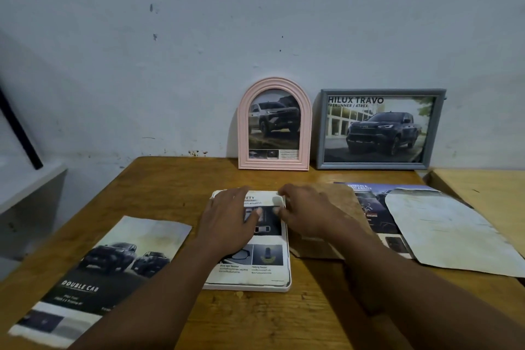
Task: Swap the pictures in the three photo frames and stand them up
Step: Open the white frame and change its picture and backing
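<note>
A white photo frame lies flat on the wooden table in the middle, with a car-safety picture laid in it. My left hand presses flat on the picture, fingers spread. My right hand rests on the frame's upper right corner, fingertips pressing the picture down. A pink arched frame and a grey rectangular frame stand upright against the wall at the back, each holding a truck picture.
A loose "Double Cab" picture lies at the left front. A brown backing board lies right of the white frame. Farther right lie a loose printed picture and an arched sheet, blank side up. A second table adjoins at right.
</note>
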Demonstrator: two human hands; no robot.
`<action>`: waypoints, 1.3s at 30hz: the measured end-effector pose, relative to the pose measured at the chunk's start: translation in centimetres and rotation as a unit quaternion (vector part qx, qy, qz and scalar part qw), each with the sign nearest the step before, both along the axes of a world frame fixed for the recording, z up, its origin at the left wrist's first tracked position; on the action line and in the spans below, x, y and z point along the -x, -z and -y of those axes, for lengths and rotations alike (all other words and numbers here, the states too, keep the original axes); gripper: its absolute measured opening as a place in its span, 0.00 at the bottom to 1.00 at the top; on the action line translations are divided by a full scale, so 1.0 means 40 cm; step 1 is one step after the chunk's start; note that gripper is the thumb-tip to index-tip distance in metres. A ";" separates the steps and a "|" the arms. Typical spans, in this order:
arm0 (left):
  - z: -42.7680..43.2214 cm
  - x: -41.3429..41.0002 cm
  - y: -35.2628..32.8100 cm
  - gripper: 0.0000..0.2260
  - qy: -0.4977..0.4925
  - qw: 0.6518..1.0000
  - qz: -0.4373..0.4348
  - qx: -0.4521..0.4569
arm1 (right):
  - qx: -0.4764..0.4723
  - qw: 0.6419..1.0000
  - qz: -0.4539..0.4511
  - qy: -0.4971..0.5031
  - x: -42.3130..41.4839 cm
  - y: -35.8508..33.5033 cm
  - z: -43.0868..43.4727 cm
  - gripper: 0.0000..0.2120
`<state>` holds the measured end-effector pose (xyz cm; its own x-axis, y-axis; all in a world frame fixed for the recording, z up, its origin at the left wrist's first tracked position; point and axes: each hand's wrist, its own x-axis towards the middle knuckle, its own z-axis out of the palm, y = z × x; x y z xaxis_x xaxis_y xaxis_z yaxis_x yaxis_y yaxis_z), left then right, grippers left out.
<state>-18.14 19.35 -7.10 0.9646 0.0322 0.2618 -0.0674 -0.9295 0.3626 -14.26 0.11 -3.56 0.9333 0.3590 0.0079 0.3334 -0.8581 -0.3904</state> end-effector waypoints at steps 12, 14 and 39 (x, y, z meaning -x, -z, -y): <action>-0.059 0.042 0.026 0.29 -0.006 0.999 -0.021 0.028 | 0.002 0.998 0.062 0.022 0.024 0.042 -0.119 0.26; -0.058 0.044 0.024 0.29 -0.007 0.999 -0.021 0.034 | -0.019 0.997 0.058 0.049 0.018 0.044 -0.129 0.26; -0.077 0.023 0.054 0.31 -0.006 0.998 0.015 0.058 | -0.288 0.950 0.058 0.105 -0.054 0.002 -0.165 0.16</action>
